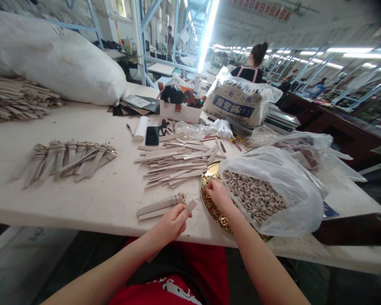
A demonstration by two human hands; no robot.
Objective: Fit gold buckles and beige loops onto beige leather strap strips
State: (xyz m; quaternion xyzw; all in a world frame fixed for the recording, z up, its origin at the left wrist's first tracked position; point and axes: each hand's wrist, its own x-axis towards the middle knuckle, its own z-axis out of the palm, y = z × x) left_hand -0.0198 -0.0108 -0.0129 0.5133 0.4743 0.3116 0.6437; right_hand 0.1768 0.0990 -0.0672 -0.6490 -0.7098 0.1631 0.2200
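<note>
In the head view, a beige strip (191,206) is gripped by the left hand (174,220) above the table's (95,203) near edge, in front of a small stack of strips with metal ends (160,206). The right hand (218,195) is lowered, fingers bent, into gold fittings (214,208) heaped on a round tray (213,167); whether one is held cannot be told. Beside it, small beige loops (254,195) are contained in a clear plastic bag (300,192). Loose strips (174,161) are piled beyond both hands.

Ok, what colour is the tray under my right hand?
Shiny gold; the tray shows in the head view.
</note>
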